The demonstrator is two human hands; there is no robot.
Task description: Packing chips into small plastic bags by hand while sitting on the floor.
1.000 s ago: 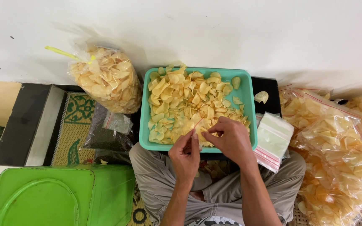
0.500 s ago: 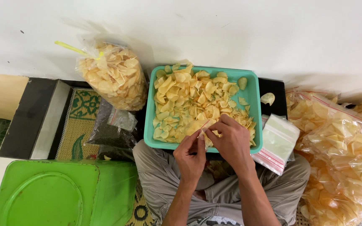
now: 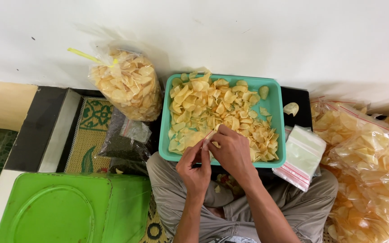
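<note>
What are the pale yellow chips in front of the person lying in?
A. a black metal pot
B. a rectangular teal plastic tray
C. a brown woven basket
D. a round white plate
B: the pale yellow chips are heaped in a rectangular teal plastic tray, just beyond both hands.

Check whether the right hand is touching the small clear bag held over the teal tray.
Touching. The head view shows the right hand pinching the top edge of the small clear bag, with the left hand gripping it from the other side over the teal tray.
</note>
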